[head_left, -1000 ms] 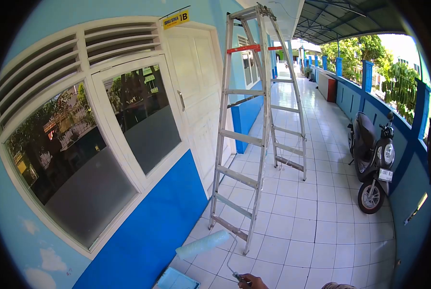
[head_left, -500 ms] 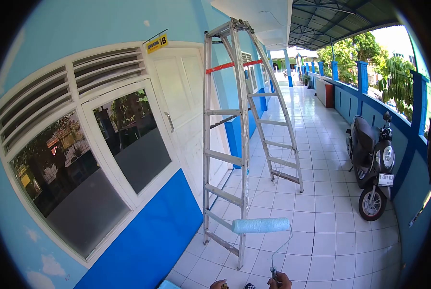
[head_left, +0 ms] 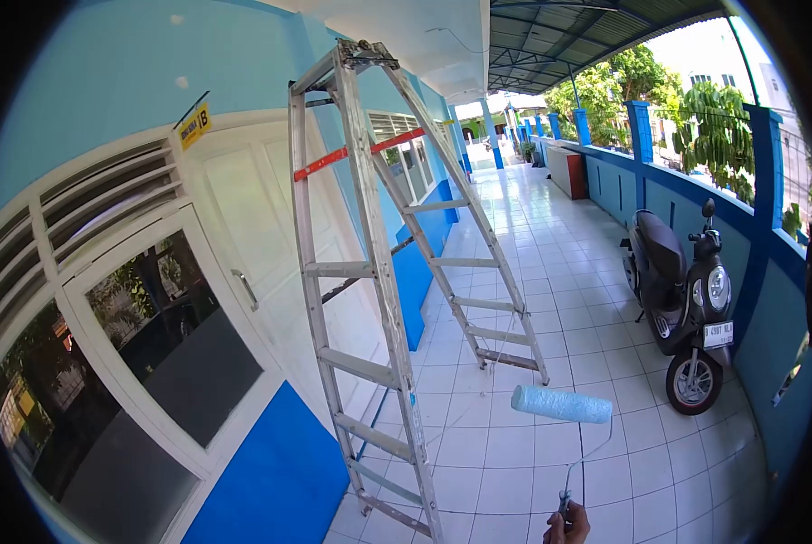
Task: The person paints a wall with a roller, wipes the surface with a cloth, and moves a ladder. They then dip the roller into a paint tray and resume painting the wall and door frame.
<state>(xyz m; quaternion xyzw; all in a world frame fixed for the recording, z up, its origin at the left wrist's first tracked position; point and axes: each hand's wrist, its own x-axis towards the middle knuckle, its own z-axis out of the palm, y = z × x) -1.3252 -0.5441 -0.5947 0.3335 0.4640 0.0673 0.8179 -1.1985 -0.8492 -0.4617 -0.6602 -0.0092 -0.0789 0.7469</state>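
A paint roller (head_left: 562, 405) with a light-blue, paint-coated sleeve stands up from my right hand (head_left: 567, 526) at the bottom of the view. My fingers are wrapped round its handle, and the thin wire frame bends up to the sleeve. To the left of the roller, an aluminium stepladder (head_left: 376, 281) stands unfolded on the tiles, with a red spreader bar (head_left: 320, 165) near its top. Roller and ladder look apart from each other. My left hand is out of the frame.
A white door (head_left: 252, 218) and louvred windows (head_left: 165, 317) line the blue wall at left. At right a black scooter (head_left: 687, 281) is parked by a low blue wall (head_left: 610, 186). White floor tiles (head_left: 478, 453) run down the corridor.
My view has turned and tilted, so the ladder and windows sit further left. My right hand and the roller have moved right in the frame. My left hand has dropped out of sight.
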